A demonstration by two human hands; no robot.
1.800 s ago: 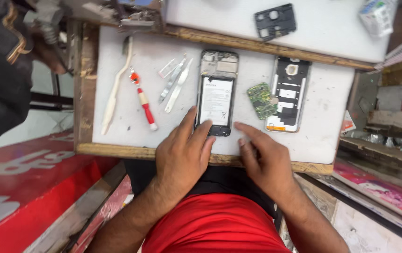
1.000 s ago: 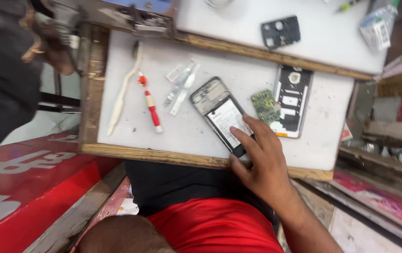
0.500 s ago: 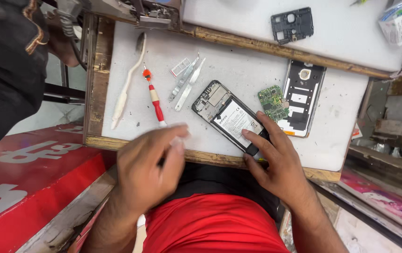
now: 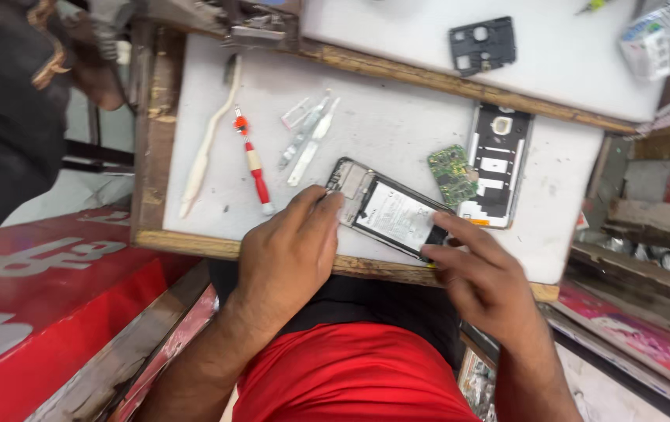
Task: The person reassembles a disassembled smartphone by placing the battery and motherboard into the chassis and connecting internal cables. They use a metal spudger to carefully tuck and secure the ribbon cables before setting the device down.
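You are looking down on a scuffed white work board with a worn wooden frame (image 4: 397,117). A second white-topped board (image 4: 562,62) adjoins its far edge. To your left lies a glossy red panel with pale markings (image 4: 46,312), evenly lit.

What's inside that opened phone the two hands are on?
Inside the opened phone a large white-labelled battery fills the middle, with metal parts at its upper end. The left hand touches that end; the right hand covers the lower end, hiding what is there.

A white work board (image 4: 397,125) in a wooden frame carries an opened phone (image 4: 390,209); left of it lie tweezers (image 4: 308,141), a red screwdriver (image 4: 254,162) and a white brush (image 4: 206,144); right of it, a green circuit board (image 4: 452,173) and phone frame (image 4: 498,166).
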